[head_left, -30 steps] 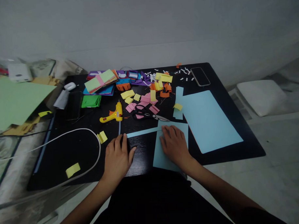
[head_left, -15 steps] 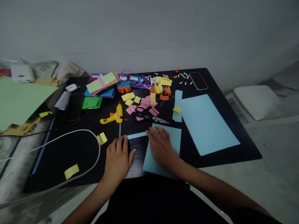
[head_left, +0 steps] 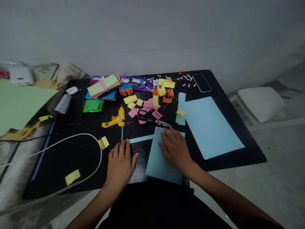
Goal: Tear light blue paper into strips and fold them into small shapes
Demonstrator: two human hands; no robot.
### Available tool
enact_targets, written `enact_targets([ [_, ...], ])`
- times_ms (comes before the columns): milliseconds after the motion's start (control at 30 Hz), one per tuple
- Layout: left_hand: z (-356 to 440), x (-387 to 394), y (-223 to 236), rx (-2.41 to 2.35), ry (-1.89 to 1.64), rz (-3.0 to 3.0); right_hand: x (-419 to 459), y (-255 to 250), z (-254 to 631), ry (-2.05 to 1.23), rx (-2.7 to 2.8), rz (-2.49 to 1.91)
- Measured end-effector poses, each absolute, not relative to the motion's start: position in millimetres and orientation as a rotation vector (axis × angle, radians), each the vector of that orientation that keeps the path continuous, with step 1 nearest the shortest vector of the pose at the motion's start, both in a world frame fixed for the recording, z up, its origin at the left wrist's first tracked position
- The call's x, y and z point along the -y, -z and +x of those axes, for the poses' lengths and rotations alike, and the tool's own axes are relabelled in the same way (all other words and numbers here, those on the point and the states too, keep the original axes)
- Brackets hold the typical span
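Note:
A narrow light-blue paper strip (head_left: 141,139) runs across the black table from my left hand (head_left: 120,159) onto a light-blue paper sheet (head_left: 160,161). My left hand lies flat with its fingertips on the strip's left end, thumb apart. Over the upper right of the sheet rests my right hand (head_left: 175,148), palm down with fingers stretched out, near the strip's right part. The strip's right end is hidden under that hand. Just beyond lie black-handled scissors (head_left: 155,121), blades pointing right. A yellow glue gun (head_left: 116,119) lies beyond my left hand.
A larger blue sheet (head_left: 213,127) lies at the right, with a phone (head_left: 201,83) behind it. Pink paper pieces (head_left: 149,106) and coloured scraps spread across the back. A white cable (head_left: 100,156) loops at the left. Stacked folded papers (head_left: 105,85) sit at the back left.
My right hand has slid to the right along the strip, uncovering more of the strip and sheet. My left hand has stayed in place.

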State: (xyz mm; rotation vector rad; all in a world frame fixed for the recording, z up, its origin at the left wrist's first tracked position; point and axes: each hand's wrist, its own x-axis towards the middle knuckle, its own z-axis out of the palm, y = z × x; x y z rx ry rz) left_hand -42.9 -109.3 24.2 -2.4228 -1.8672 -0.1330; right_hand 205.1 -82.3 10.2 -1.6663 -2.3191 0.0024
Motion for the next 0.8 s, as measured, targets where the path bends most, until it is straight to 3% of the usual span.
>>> enact_targets([
  [600,-45,68,-44,1.853,0.355,-2.411,55,-9,227,-0.128,2.21,-1.598],
  [800,-11,41,-35,1.575,0.388,-2.839,50,-12,225,-0.209,2.24,-1.567],
])
